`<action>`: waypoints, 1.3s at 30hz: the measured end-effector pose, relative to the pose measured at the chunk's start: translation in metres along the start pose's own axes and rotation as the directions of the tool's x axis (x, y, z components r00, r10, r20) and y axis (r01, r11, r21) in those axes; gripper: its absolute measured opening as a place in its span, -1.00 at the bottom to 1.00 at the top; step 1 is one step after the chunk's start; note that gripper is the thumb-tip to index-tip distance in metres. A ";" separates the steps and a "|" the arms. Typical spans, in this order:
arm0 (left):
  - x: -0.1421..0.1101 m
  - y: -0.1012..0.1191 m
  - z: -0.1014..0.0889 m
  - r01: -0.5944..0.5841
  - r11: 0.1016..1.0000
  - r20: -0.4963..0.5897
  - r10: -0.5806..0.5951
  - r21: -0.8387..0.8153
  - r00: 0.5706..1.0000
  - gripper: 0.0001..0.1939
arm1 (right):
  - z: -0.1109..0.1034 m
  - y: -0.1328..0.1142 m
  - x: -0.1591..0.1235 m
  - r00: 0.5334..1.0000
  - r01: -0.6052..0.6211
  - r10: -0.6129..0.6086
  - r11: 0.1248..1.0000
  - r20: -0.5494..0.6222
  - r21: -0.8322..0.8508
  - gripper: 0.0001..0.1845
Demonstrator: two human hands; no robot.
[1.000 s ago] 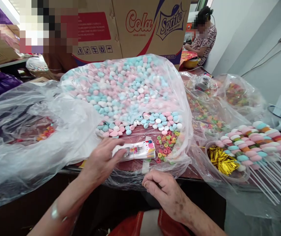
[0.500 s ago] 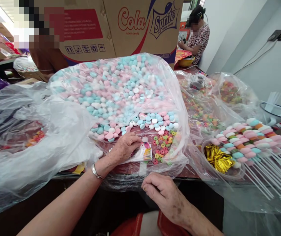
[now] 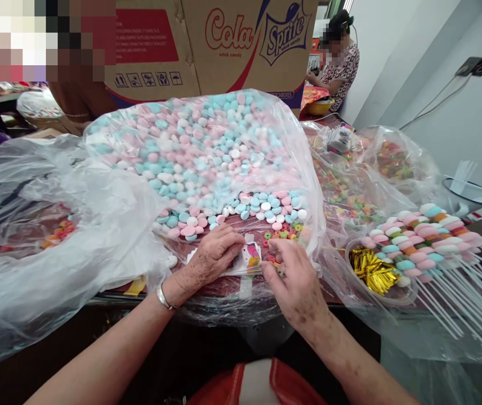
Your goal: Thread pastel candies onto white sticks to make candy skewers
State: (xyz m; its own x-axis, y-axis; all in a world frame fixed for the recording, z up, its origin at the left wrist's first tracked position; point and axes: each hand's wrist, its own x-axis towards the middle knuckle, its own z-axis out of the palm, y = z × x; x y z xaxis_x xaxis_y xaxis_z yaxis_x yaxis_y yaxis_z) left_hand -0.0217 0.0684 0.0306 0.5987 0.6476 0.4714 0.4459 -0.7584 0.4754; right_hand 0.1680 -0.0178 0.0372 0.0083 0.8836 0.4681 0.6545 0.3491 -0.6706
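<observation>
My left hand (image 3: 212, 256), with a bangle at its wrist, lies with bent fingers on a small stack of printed packets (image 3: 251, 256). Its fingertips press the packets' upper edge. Just right of the stack, my right hand (image 3: 298, 278) hovers over ring-shaped candies (image 3: 287, 232), thumb and forefinger apart, and nothing shows between them. Part of the rings is hidden behind that hand. Beyond both hands, pink, blue and white marshmallows (image 3: 266, 206) spill from the mouth of a large clear plastic bag (image 3: 207, 129).
At right, marshmallow sticks (image 3: 427, 242) lie beside a tub of gold twist ties (image 3: 371, 273). Bags of ring candies (image 3: 351, 191) stand behind them. Loose plastic film (image 3: 110, 208) covers the left. A large carton (image 3: 224, 73) blocks the back; a person (image 3: 338, 62) sits beyond.
My right hand has moved up and forward from the table's front edge to the ring candies, its fingers spreading. My left hand stays on the packets.
</observation>
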 end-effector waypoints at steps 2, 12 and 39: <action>-0.001 0.000 0.001 -0.027 1.000 0.006 0.027 -0.003 1.000 -0.86 | 0.005 -0.001 0.016 0.995 0.006 0.003 0.996 0.097 -0.087 -0.69; -0.009 0.008 -0.010 0.144 0.987 0.220 -0.155 0.065 0.963 -0.76 | -0.003 0.009 0.039 0.993 -0.023 0.027 0.999 0.117 -0.038 -0.76; 0.024 0.078 0.008 0.161 0.980 0.280 -0.122 -0.119 0.952 -0.71 | -0.064 0.021 0.002 0.959 0.238 -0.238 0.971 0.156 0.023 -0.80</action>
State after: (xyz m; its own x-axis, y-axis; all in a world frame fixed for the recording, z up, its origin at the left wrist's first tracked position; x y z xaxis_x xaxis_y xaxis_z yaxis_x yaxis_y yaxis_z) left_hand 0.0324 0.0241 0.0731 0.7018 0.6885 0.1827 0.4540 -0.6299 0.6302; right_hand 0.2302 -0.0285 0.0609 -0.2656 0.8125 0.5190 0.6200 0.5562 -0.5534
